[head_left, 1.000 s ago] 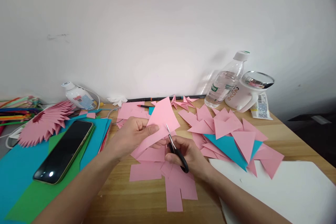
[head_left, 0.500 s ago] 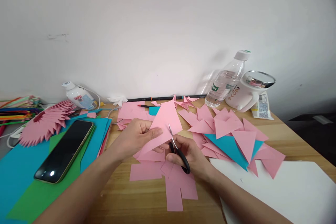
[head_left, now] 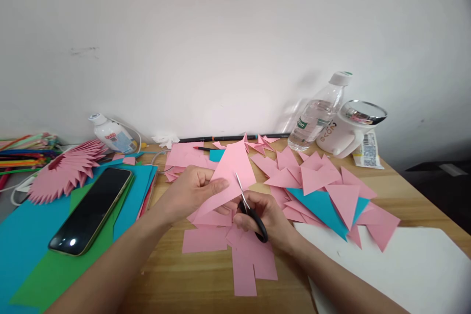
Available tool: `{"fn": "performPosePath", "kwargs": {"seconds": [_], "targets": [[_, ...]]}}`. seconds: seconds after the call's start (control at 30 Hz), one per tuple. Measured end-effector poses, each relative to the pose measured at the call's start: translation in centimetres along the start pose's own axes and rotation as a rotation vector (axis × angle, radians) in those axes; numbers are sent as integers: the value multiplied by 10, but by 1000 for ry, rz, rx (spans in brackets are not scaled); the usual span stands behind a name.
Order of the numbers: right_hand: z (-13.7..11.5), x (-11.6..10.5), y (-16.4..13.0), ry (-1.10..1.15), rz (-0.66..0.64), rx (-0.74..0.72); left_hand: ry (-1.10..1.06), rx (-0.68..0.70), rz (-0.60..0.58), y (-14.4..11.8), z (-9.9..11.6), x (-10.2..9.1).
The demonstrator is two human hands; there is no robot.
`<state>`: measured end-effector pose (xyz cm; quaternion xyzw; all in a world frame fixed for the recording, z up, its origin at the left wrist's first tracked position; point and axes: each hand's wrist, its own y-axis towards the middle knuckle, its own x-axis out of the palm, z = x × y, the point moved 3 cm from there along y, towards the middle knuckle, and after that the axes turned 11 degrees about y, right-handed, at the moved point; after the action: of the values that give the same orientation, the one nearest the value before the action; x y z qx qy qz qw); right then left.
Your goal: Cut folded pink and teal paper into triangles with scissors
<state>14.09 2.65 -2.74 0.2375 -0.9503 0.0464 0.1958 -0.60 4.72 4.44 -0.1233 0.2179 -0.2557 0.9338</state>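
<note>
Two hands — scissors [head_left: 247,206], pink paper [head_left: 231,176]

Phone [head_left: 90,210] lies left of scissors [head_left: 247,204]; bottle [head_left: 317,112] behind.

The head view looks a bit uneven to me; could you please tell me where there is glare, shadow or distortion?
Head view: a bright glare spot on the phone screen; the water bottle casts a soft shadow on the wall; the table edge bows with wide-angle distortion; the corners darken; the scissors and pink paper are sharp.
</note>
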Motion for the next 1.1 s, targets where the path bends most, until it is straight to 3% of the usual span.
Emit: {"fn": "performPosePath", "kwargs": {"seconds": [0.37, 0.57, 1.1], "targets": [[0, 0, 0, -5, 11, 10, -16, -23, -1, 0, 2, -1], [-4, 3, -1, 34, -60, 26, -1, -50, 27, 0, 4, 0], [3, -1, -1, -31, 8, 17, -48, -2, -24, -1, 0, 1]]}}
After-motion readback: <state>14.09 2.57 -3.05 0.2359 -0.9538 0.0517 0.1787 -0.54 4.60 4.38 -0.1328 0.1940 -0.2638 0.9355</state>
